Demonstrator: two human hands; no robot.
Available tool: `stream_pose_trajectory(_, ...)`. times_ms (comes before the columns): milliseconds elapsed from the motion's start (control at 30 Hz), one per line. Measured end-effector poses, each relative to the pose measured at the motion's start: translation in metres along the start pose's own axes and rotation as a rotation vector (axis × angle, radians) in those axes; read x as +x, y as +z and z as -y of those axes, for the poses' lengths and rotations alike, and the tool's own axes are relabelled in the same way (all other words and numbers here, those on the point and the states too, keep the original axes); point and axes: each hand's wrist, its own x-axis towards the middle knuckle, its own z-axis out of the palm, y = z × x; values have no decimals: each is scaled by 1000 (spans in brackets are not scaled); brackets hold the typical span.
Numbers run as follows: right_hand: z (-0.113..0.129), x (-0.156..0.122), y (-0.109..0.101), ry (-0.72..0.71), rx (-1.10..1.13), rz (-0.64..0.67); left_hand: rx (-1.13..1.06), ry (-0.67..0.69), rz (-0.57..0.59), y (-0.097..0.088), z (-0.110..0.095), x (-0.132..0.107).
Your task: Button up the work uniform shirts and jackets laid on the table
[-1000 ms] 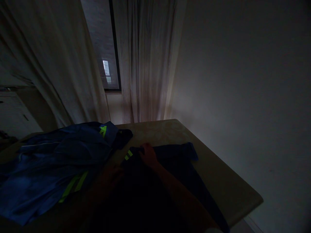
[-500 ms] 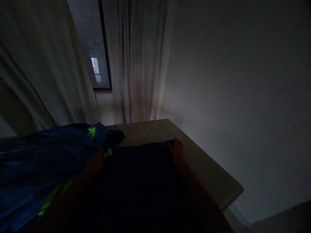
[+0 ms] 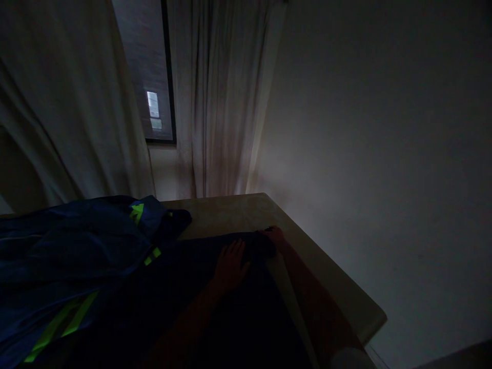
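Note:
A dark navy garment (image 3: 184,282) lies spread on the table, its lower part lost in shadow. My left hand (image 3: 230,264) rests flat on it near the far edge, fingers stretched out. At the garment's far right corner, my right hand (image 3: 274,236) has its fingers closed on the cloth. Left of these lies a blue jacket-like garment (image 3: 77,241) with bright yellow-green strips, bunched up and touching the dark one. The room is dim, so the kind of the dark garment cannot be made out.
The pale table (image 3: 223,210) ends in a rounded corner at the right front, beside a plain wall (image 3: 365,179). Long curtains (image 3: 223,102) hang behind it, around a narrow window (image 3: 149,66).
My left hand has let go of the dark garment's left side and moved right, onto the cloth. My right hand stays at the corner, slightly further left and lower.

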Motion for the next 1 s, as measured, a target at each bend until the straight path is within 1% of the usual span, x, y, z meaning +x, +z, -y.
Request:
stream_pose_trajectory(67, -4, 2, -4, -99, -76, 47, -20, 1, -8, 10, -2, 0)
stream_pose_trajectory(133, -5, 2, -8, -207, -156, 86, -25, -2, -7, 14, -1, -1)
stream_pose_trajectory(233, -4, 3, -10, -357, -235, 160, -22, -6, -13, 13, 0, -2)
stream_pose_trajectory(300, -3, 5, -9, -415, -271, 202, -23, -8, -23, 11, 0, -2)
stream_pose_trajectory(367, -2, 5, -8, -424, -298, 208, -28, 1, -30, 10, 0, -2)
stream_pose_trajectory(500, -5, 4, -13, -378, -309, 180, -38, -4, -14, 10, 0, -2)
stream_pose_trajectory(567, -8, 4, -21, -363, -288, 186, -40, -9, -11, 10, 0, -2)
stream_pose_trajectory(667, -6, 7, -39, -348, -246, 238, -43, 2, -28, 10, 0, -2)
stream_pose_trajectory(733, 3, 6, -49, -349, -218, 260, -51, 4, -29, 9, 0, -1)
stream_pose_trajectory(800, 22, -4, -56, -363, -192, 239, -63, 4, -25, 11, 0, -1)
stream_pose_trajectory(833, 35, -13, -57, -376, -180, 218, -69, 5, -27, 13, 1, -1)
stream_pose_trajectory(867, 49, -27, -57, -405, -157, 224, -75, 6, -35, 15, 2, -1)
stream_pose_trajectory(900, 64, -44, -57, -448, -127, 258, -84, 12, -38, 18, 4, -2)
stream_pose_trajectory(933, 79, -62, -58, -511, -83, 332, -94, 19, -34, 22, 5, -4)
stream_pose_trajectory(1000, 103, -100, -60, -697, 93, 685, -113, 20, -13, 30, 8, -8)
